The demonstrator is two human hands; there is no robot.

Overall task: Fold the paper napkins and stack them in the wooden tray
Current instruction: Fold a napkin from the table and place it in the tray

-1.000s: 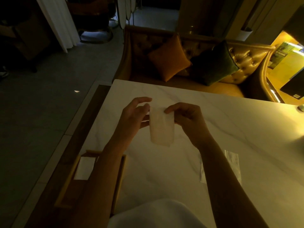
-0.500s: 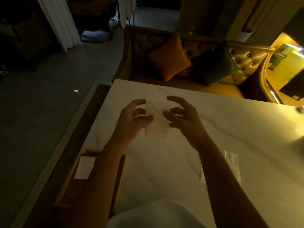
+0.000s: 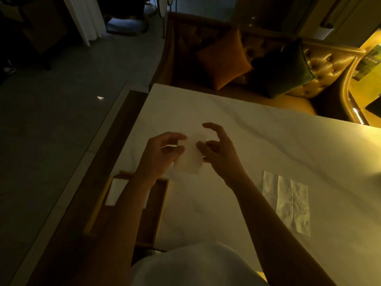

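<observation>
Folding, or stacking yet?
— Folding. Your left hand (image 3: 162, 153) keeps a pinching grip on the folded napkin (image 3: 189, 162), held above the worktop (image 3: 206, 219). Your right hand (image 3: 220, 149) is at its other edge, grip unclear.
Next?
— Press the crease, then carry it left onto the stacked napkin (image 3: 115, 191) in the wooden tray (image 3: 162, 203).
Changed?
— A second ago both hands pinched its top corners; your right hand has since opened out.

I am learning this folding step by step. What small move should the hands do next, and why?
Probably press the fold flat: the napkin, pinched by the left hand and right hand above the table, looks folded but loose, and is not yet in the wooden tray.
</observation>
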